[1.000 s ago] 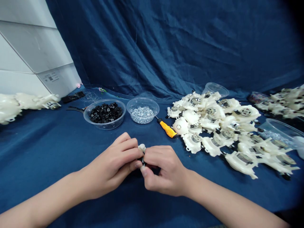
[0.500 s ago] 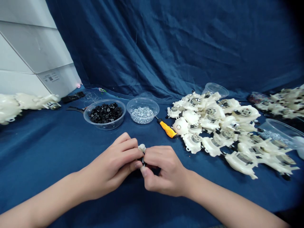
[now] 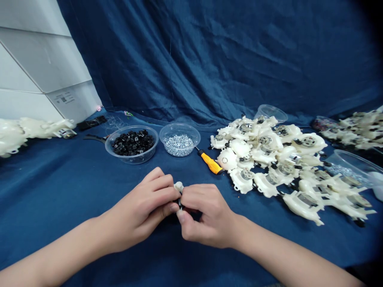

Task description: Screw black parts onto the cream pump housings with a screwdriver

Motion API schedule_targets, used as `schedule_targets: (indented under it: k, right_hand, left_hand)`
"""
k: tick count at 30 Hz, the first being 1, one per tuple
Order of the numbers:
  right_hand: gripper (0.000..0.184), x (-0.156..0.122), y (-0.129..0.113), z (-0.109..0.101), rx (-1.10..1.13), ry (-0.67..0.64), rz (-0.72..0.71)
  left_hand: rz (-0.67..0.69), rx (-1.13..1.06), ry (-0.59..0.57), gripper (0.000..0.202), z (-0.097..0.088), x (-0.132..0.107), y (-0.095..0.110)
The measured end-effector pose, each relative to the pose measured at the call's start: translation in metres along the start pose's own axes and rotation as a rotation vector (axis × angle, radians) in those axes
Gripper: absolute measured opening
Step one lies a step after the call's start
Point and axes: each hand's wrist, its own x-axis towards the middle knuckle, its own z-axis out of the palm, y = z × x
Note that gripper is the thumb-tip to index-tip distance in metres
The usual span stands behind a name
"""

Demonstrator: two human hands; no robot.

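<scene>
My left hand [image 3: 154, 201] and my right hand [image 3: 203, 213] meet at the middle, fingers closed on one small plastic part [image 3: 178, 186]. Its off-white top shows above the fingertips, with something black lower down between the thumbs. Most of the part is covered by my fingers, so its full shape is hidden. Beyond the hands stand a clear tub of small black plastic pieces [image 3: 134, 143] and a clear tub of silver screws [image 3: 179, 144]. A screwdriver with an orange handle [image 3: 211, 162] lies just right of the screws.
Several off-white plastic housings with motors [image 3: 269, 145] are heaped on the right of the blue cloth [image 3: 74, 187]. More housings [image 3: 26, 133] lie at the left by white boxes [image 3: 36, 52]. A tilted clear container [image 3: 350, 159] sits at the far right.
</scene>
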Motion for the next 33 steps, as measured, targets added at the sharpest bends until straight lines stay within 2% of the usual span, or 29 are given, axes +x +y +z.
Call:
schedule_targets:
  k: [33]
  right_hand:
    - [0.029,0.0019,-0.0017,-0.0003,0.001,0.004,0.004]
  left_hand:
    - [0.008,-0.024,0.018,0.014,0.0024,-0.0031,-0.0004]
